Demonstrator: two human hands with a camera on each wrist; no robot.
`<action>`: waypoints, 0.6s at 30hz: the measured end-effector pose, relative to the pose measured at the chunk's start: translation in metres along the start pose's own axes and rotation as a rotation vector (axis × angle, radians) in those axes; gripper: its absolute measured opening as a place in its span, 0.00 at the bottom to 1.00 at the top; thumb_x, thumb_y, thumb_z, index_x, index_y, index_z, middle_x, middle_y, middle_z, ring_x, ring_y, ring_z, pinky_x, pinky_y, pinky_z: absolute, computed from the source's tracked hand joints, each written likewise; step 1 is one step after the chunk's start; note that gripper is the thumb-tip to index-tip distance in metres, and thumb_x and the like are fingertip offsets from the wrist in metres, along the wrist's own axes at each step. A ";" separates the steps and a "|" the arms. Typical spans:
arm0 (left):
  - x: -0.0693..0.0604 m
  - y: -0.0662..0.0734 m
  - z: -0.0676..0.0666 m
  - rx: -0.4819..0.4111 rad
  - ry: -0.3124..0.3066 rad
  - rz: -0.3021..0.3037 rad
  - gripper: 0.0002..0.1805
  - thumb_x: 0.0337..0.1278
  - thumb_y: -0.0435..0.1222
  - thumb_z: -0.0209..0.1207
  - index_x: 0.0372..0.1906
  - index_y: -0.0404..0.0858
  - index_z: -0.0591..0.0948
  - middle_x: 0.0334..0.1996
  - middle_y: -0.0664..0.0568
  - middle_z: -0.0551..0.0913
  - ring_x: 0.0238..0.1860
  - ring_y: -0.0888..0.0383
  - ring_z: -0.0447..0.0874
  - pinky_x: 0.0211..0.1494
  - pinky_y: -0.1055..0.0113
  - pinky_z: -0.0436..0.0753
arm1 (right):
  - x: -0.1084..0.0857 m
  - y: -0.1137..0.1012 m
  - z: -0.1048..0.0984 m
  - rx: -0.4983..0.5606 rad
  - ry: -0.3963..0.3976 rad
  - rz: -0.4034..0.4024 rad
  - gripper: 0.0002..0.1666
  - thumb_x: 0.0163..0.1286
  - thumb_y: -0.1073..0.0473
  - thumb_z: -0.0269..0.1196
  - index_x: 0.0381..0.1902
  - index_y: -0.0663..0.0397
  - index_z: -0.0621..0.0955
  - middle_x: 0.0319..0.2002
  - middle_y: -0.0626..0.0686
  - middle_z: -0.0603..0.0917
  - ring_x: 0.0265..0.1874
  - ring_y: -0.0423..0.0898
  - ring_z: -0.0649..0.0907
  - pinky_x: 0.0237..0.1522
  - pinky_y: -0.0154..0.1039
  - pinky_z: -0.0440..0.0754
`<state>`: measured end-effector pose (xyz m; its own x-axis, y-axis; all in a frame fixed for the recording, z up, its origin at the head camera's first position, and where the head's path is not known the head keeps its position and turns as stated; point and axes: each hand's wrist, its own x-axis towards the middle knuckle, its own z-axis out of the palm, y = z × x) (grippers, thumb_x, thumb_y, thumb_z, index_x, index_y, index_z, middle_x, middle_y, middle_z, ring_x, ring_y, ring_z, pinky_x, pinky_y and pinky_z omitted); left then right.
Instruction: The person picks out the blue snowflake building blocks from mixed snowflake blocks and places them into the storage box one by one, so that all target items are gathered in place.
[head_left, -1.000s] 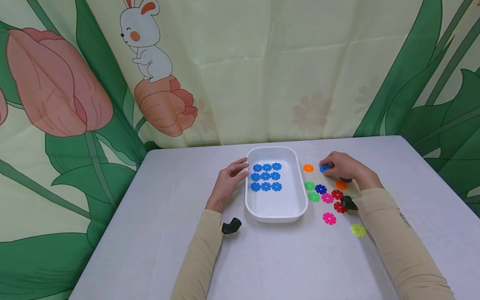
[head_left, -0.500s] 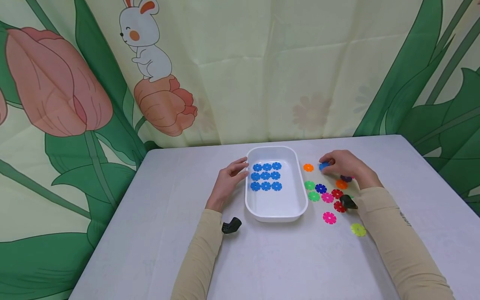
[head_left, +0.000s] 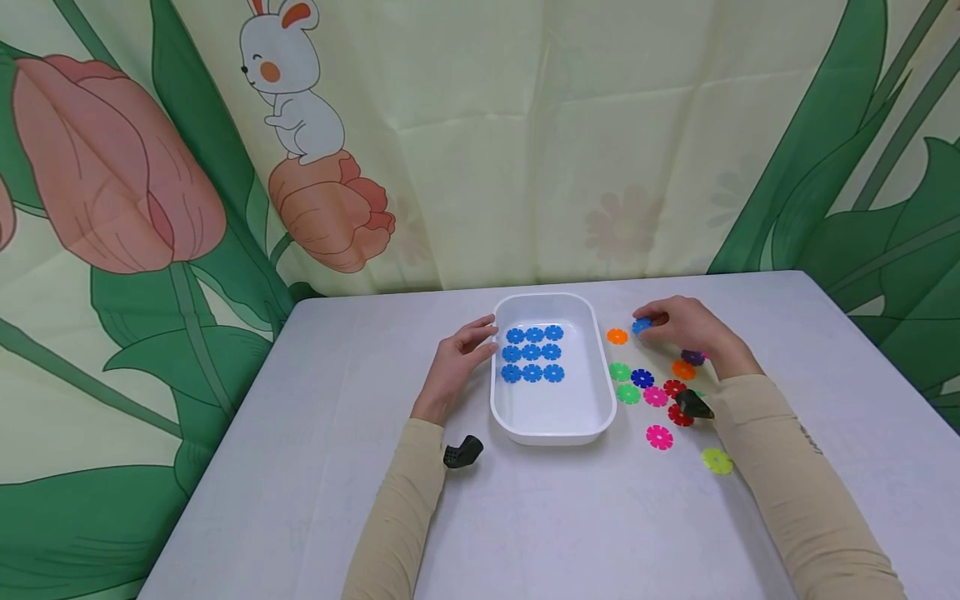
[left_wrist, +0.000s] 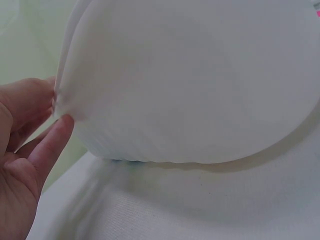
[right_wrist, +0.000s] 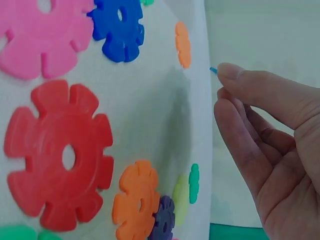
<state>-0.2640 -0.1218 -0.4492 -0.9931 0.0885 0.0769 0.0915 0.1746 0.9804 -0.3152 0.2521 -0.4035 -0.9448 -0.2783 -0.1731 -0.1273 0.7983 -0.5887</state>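
My right hand [head_left: 686,323] pinches a light blue flower-shaped disc [head_left: 641,325] between thumb and fingers, just above the table. Only a blue sliver of the disc [right_wrist: 214,70] shows in the right wrist view, at the tips of thumb and finger. On the left, my left hand [head_left: 456,367] touches the outer left side of a white plastic tray [head_left: 555,421] near its rim, fingers mostly straight. Inside the tray lie several matching blue flower discs [head_left: 531,352] in three neat rows, toward its far half.
Right of the tray, several loose flower discs lie on the white-covered table [head_left: 300,500]: an orange disc [head_left: 617,336], a dark blue disc [head_left: 642,378], a pink disc [head_left: 659,437] and a yellow disc [head_left: 717,461] among them. A printed curtain [head_left: 480,150] hangs behind the table.
My right hand has lifted the light blue disc slightly and shifted it a little left and away from me. My left hand and the tray stay where they were.
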 end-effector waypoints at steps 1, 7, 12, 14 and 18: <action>0.000 0.000 0.000 0.001 0.000 0.000 0.18 0.62 0.38 0.63 0.56 0.38 0.82 0.62 0.67 0.75 0.67 0.60 0.69 0.70 0.59 0.68 | 0.000 -0.001 0.000 0.006 0.005 -0.002 0.29 0.66 0.57 0.66 0.62 0.62 0.76 0.55 0.65 0.78 0.54 0.61 0.75 0.55 0.57 0.78; 0.000 0.001 0.000 0.000 -0.002 0.000 0.19 0.62 0.37 0.63 0.56 0.37 0.82 0.62 0.67 0.75 0.67 0.61 0.69 0.69 0.61 0.69 | 0.000 -0.014 -0.002 0.048 0.046 -0.068 0.28 0.65 0.58 0.68 0.61 0.61 0.77 0.53 0.63 0.80 0.52 0.59 0.76 0.55 0.55 0.79; 0.000 0.001 0.000 0.002 -0.005 -0.002 0.19 0.62 0.38 0.63 0.57 0.37 0.82 0.62 0.68 0.74 0.67 0.61 0.68 0.70 0.60 0.68 | -0.001 -0.033 -0.008 0.112 0.059 -0.113 0.28 0.66 0.56 0.67 0.62 0.59 0.76 0.53 0.60 0.80 0.53 0.57 0.77 0.56 0.55 0.79; 0.000 0.001 0.000 0.005 -0.005 -0.006 0.19 0.62 0.38 0.63 0.57 0.38 0.82 0.62 0.68 0.74 0.67 0.61 0.68 0.70 0.59 0.68 | -0.001 -0.041 -0.009 0.137 0.052 -0.123 0.29 0.66 0.55 0.67 0.62 0.58 0.76 0.54 0.60 0.80 0.53 0.56 0.77 0.56 0.54 0.79; 0.001 0.000 0.000 0.003 -0.009 -0.011 0.19 0.62 0.38 0.63 0.57 0.38 0.82 0.62 0.68 0.74 0.67 0.61 0.68 0.70 0.59 0.68 | 0.000 -0.056 -0.009 0.176 0.029 -0.147 0.30 0.66 0.52 0.67 0.64 0.56 0.76 0.56 0.60 0.79 0.55 0.56 0.77 0.56 0.54 0.79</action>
<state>-0.2645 -0.1221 -0.4490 -0.9934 0.0949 0.0645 0.0808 0.1789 0.9805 -0.3107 0.2124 -0.3633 -0.9285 -0.3673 -0.0546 -0.2116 0.6441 -0.7351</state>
